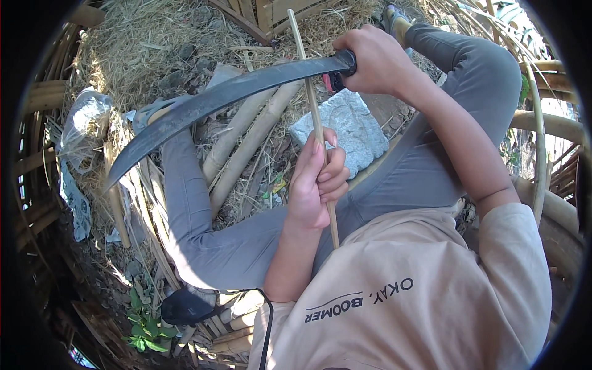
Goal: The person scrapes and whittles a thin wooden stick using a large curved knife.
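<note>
Nearest, on the near side of the stone block [361, 139], are the person's beige T-shirt [401, 253] and grey trousers [394, 185], with the lower end of a slender bamboo strip [313, 111] reaching the shirt. The strip rises past the block's left side. At the block's near-left edge, the left hand [320, 179] has its fingers curled around the strip. Beyond the block, the right hand [377, 58] is wrapped around the handle of a curved machete [203, 103], whose dark blade crosses the strip's upper part and stretches far to the block's left; whether edge and strip touch, I cannot tell. The step in hand looks like paring or trimming the strip; the next stroke would call for a firm left grip, a controlled blade angle and fingers clear of the edge. Left of the block lie bamboo poles [254, 148], and farther left a clear plastic bag [86, 129]. Dry straw [135, 37] covers the ground farthest beyond it.
</note>
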`<act>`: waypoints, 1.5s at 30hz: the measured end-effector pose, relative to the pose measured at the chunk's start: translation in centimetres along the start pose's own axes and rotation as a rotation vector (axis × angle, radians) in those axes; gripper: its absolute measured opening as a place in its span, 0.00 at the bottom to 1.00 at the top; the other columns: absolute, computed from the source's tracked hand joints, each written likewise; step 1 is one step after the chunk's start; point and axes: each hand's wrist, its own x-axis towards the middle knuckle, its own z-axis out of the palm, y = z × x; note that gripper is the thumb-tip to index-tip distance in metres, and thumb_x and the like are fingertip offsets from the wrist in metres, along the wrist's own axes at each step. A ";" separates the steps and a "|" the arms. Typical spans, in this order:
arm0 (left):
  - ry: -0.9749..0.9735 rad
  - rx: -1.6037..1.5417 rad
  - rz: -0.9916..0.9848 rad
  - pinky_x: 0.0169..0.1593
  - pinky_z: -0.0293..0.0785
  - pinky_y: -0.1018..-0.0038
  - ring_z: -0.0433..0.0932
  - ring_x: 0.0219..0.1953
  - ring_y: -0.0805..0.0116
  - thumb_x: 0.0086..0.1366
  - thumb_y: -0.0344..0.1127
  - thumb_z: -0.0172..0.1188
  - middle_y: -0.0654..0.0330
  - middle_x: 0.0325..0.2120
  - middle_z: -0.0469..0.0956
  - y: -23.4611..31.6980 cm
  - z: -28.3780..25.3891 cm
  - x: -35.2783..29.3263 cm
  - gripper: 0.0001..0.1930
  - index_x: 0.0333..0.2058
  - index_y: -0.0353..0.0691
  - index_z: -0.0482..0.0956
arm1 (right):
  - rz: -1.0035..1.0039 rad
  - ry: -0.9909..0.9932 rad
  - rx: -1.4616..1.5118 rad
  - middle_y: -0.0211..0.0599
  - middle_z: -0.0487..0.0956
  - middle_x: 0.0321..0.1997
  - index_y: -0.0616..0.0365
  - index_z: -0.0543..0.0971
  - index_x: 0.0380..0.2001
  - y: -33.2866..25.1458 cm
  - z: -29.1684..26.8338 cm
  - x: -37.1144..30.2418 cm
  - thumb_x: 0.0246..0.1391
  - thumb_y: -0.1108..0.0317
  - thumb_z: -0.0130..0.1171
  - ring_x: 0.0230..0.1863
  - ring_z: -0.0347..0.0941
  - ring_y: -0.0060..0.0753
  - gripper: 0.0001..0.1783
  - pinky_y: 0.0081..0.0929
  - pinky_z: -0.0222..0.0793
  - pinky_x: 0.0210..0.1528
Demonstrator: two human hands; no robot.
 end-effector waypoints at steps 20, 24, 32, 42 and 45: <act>0.112 -0.033 0.030 0.15 0.47 0.89 0.49 0.15 0.88 0.76 0.44 0.48 0.72 0.21 0.57 0.7 -0.9 0.4 0.10 0.43 0.44 0.67 | -0.209 -0.137 -0.032 0.49 0.80 0.22 0.61 0.81 0.21 -2.5 1.1 -1.3 0.25 0.68 0.66 0.28 0.80 0.56 0.13 0.44 0.77 0.32; 0.146 0.025 0.035 0.16 0.46 0.89 0.49 0.15 0.89 0.71 0.38 0.53 0.72 0.21 0.58 0.7 -0.8 0.4 0.07 0.43 0.44 0.68 | -0.184 -0.171 -0.030 0.49 0.80 0.22 0.62 0.80 0.21 -2.2 1.4 -1.4 0.25 0.67 0.67 0.29 0.80 0.56 0.14 0.45 0.77 0.33; 0.153 0.103 0.031 0.16 0.47 0.89 0.50 0.15 0.89 0.65 0.27 0.52 0.72 0.23 0.59 0.3 0.3 0.2 0.08 0.41 0.44 0.65 | -0.033 -0.090 0.014 0.49 0.80 0.23 0.59 0.85 0.30 1.6 2.1 0.6 0.31 0.69 0.66 0.31 0.78 0.57 0.16 0.43 0.76 0.38; 0.014 0.071 0.043 0.15 0.48 0.89 0.50 0.15 0.88 0.66 0.33 0.53 0.73 0.21 0.56 1.3 0.5 0.0 0.08 0.41 0.41 0.65 | -0.028 0.202 0.133 0.53 0.79 0.23 0.65 0.83 0.30 1.6 0.9 0.4 0.37 0.69 0.62 0.31 0.79 0.55 0.14 0.42 0.75 0.38; 0.040 0.039 0.058 0.15 0.49 0.89 0.51 0.15 0.88 0.66 0.34 0.53 0.73 0.21 0.56 1.6 0.0 -0.4 0.08 0.41 0.41 0.65 | -0.051 0.031 0.215 0.53 0.78 0.22 0.64 0.84 0.30 0.1 1.0 -0.6 0.37 0.70 0.62 0.28 0.77 0.56 0.13 0.41 0.74 0.36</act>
